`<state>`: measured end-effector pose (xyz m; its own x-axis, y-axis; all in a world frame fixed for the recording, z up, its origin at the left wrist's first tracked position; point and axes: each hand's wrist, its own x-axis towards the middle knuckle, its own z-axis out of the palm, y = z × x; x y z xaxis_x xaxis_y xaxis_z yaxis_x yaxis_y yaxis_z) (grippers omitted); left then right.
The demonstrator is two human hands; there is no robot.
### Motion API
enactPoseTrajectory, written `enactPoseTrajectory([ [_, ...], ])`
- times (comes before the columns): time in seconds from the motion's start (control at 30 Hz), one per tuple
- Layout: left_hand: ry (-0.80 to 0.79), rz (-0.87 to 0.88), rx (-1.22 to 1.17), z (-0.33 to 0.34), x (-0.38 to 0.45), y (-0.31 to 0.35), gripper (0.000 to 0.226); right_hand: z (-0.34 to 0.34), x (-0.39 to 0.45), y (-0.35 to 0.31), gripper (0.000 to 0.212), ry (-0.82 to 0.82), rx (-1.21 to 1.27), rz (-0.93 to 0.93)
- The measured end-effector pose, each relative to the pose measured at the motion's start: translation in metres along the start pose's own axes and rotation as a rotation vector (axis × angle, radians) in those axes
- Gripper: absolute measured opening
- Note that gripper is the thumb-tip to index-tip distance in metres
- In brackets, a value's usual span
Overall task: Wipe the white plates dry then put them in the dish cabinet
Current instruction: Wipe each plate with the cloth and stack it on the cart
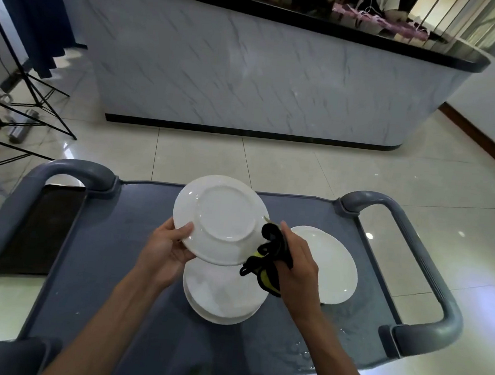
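— Holding one white plate (pixel 221 219) underside up above the grey cart (pixel 134 237), the left hand (pixel 166 247) is pinching the near-left rim, thumb over the edge and fingers beneath. That grip is clamped on the plate.

— And the right hand (pixel 296 260)?

— Its grip is closed around a bunched black and yellow cloth (pixel 266 260), which is touching the plate's right rim.

— Where are the remaining plates sitting?

— A stack of plates (pixel 221 295) is lying on the cart directly below the held one; a single plate (pixel 329 263) is lying just to the right. Water droplets (pixel 303 353) are showing on the cart's near-right corner.

— Recommendation for the wipe?

— In my judgement, the cloth should be sweeping around the foot ring and the rim while the left hand is turning the plate, keeping it over the cart in case it slips. The dish cabinet is not appearing in view.
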<state>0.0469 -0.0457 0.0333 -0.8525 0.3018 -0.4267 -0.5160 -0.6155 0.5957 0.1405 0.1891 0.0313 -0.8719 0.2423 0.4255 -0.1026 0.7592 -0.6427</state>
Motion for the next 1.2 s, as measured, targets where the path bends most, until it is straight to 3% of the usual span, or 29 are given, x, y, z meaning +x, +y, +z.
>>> enactPoseTrajectory([
  [0.07, 0.012, 0.03, 0.077, 0.001, -0.001, -0.001, 0.03, -0.001, 0.008, -0.01, 0.065, -0.047, 0.114, 0.17],
  [0.13, 0.008, 0.06, 0.151, 0.003, -0.002, -0.003, 0.031, 0.002, 0.015, -0.013, 0.061, -0.053, 0.186, 0.24],
  [0.33, -0.028, 0.104, 0.234, 0.006, -0.007, -0.009, 0.034, 0.02, 0.043, -0.039, 0.044, -0.068, 0.128, 0.113],
  [0.57, -0.049, 0.154, 0.245, 0.004, -0.01, -0.007, 0.041, 0.04, 0.049, -0.048, 0.044, -0.07, 0.1, 0.173],
  [0.77, -0.017, 0.16, 0.172, -0.001, -0.011, -0.013, 0.032, 0.046, 0.036, -0.042, 0.054, -0.112, -0.089, 0.055],
  [0.93, -0.004, 0.179, 0.201, 0.0, -0.009, -0.013, 0.032, 0.045, 0.022, -0.035, 0.052, -0.154, -0.027, 0.056],
  [1.2, -0.054, 0.168, 0.294, 0.008, -0.007, -0.018, 0.042, 0.044, 0.004, -0.04, 0.052, -0.064, 0.0, 0.104],
])
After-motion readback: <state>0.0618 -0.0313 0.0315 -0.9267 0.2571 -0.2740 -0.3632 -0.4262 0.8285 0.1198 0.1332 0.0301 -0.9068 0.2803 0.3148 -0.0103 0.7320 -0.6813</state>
